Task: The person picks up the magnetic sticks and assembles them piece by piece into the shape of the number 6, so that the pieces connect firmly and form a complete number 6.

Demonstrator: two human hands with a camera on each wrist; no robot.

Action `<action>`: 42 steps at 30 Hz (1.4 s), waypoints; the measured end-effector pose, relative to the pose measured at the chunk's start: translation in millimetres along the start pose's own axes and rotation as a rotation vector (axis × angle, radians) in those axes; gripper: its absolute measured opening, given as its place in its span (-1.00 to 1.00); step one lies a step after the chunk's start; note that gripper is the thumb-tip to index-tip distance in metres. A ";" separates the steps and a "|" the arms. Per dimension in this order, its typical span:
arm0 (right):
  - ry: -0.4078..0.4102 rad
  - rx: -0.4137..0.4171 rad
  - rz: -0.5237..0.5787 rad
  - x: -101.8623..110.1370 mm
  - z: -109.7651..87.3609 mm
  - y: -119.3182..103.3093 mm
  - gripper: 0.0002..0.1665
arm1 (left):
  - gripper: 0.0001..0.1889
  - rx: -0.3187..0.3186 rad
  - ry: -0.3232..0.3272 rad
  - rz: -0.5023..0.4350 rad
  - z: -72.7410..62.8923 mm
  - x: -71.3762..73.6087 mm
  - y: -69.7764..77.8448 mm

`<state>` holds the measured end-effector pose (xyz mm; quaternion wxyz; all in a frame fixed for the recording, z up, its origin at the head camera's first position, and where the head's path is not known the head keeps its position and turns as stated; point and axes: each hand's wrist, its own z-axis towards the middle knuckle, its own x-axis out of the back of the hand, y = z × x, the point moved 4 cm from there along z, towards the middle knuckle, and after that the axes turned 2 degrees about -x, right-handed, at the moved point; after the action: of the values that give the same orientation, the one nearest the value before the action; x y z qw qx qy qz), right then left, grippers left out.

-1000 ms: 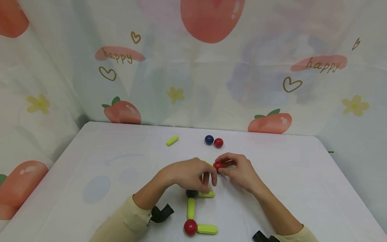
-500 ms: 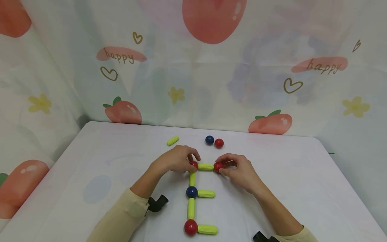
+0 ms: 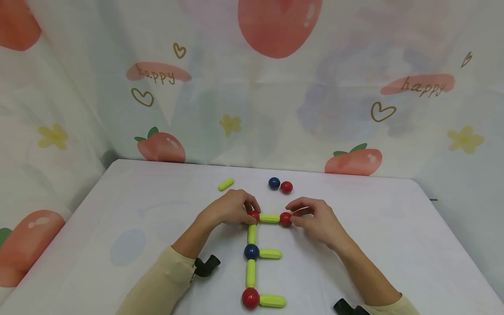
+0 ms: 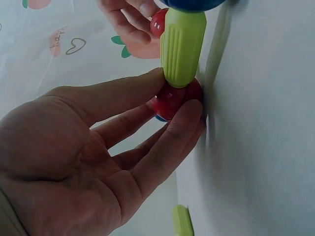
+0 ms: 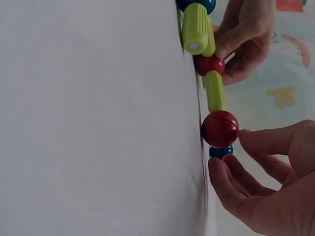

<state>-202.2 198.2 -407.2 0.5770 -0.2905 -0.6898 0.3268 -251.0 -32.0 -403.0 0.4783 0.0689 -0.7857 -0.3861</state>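
A joined figure of yellow-green rods and balls lies on the table. My left hand pinches the red ball at its upper left corner between thumb and fingers. From there one rod runs right to another red ball, and a second rod runs down to a blue ball. My right hand is beside the right-hand red ball; the thumb tip is at its edge, while the other fingers stand apart from it. Lower down, a red ball bears a rod pointing right.
Behind the figure lie a loose rod, a blue ball and a red ball. The white tabletop ends at a printed cloth backdrop. Black wrist mounts sit at both sleeves.
My left hand has moved from over the middle rod up and left to the corner red ball and taken hold of it. My right fingers have loosened from the right-hand red ball.
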 end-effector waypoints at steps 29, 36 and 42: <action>0.059 -0.066 -0.123 13.5 77.5 -5.7 -0.65 | -0.79 0.052 0.018 -0.056 1.9 2.1 -1.4; 0.048 -0.083 -0.096 15.1 72.4 -4.7 -0.62 | -0.79 0.069 0.023 -0.053 0.3 2.0 -1.9; 0.053 -0.068 -0.084 21.8 59.9 -6.9 -0.59 | -0.80 0.071 0.028 -0.055 0.8 2.0 -4.0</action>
<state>-265.0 203.9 -395.8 0.5982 -0.2894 -0.6965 0.2708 -253.8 -35.3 -404.5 0.4756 0.1126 -0.7901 -0.3700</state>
